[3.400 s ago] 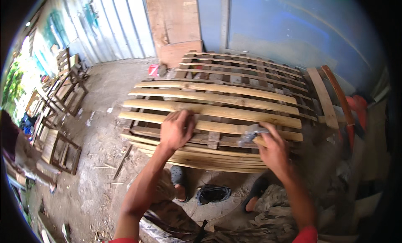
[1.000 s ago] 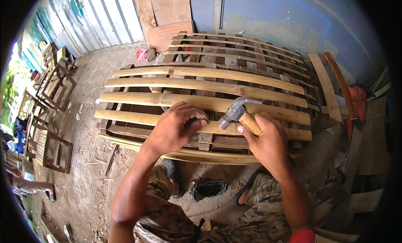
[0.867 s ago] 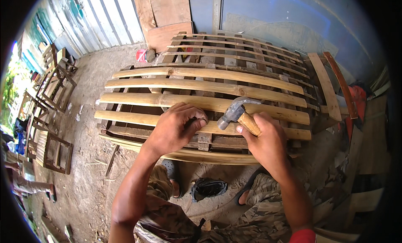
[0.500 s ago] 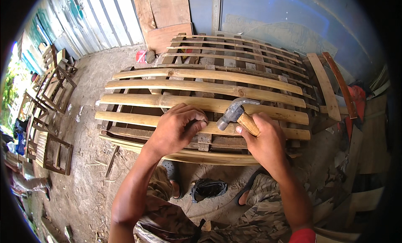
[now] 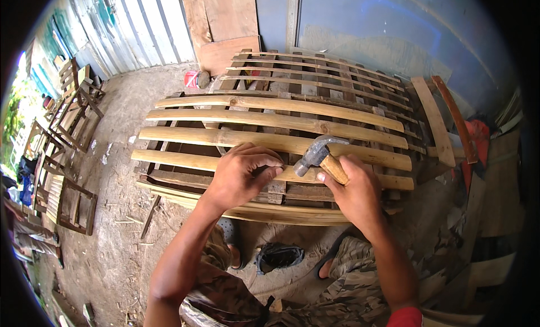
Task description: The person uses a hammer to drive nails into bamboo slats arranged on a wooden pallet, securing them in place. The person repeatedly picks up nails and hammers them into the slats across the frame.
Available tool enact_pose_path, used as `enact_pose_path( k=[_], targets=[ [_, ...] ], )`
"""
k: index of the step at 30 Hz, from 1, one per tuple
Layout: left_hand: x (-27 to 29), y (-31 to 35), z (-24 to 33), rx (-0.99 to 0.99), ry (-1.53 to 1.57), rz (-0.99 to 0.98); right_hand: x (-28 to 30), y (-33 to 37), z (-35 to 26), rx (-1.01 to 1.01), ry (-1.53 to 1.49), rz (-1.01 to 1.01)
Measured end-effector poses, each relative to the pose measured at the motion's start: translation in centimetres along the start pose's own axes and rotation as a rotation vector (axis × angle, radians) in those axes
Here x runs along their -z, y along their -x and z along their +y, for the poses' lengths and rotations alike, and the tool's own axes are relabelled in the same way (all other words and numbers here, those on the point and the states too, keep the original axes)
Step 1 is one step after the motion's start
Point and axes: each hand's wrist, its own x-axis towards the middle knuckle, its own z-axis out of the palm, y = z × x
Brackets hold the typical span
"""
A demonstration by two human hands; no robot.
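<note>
My right hand (image 5: pixel 355 186) is wrapped round the wooden handle of a claw hammer (image 5: pixel 316 155). Its metal head hovers just above a bamboo slat (image 5: pixel 175 158), the nearest of several laid across a wooden frame (image 5: pixel 185 178). My left hand (image 5: pixel 247 174) rests on that same slat, thumb and forefinger pinched together close to the hammer's face. Whatever sits between those fingertips is too small to make out. Farther bamboo slats (image 5: pixel 253 121) run side by side beyond my hands, and more strips (image 5: pixel 264 213) lie along the frame's near edge.
A second slatted frame (image 5: pixel 315 65) stands behind. Boards (image 5: pixel 433 119) lean at the right, near a red cloth (image 5: pixel 478 138). Wooden chairs (image 5: pixel 76 206) stand at far left, with a person's legs (image 5: pixel 36 237) below them. A black bag (image 5: pixel 279 256) lies between my feet.
The view has shifted slightly. My left fingers stay pinched at the slat and my right hand keeps the hammer in nearly the same place. The person at far left has moved their legs.
</note>
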Motion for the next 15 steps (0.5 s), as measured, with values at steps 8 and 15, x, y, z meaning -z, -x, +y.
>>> enact_pose_path(
  k=[8, 15],
  targets=[
    [-0.1, 0.2, -0.1, 0.043, 0.025, 0.015, 2.0, -0.4, -1.4, -0.182, -0.286, -0.175],
    [0.0, 0.3, 0.3, 0.117, 0.026, 0.014, 2.4, 0.1, -5.0, 0.054, -0.255, -0.089]
  ],
)
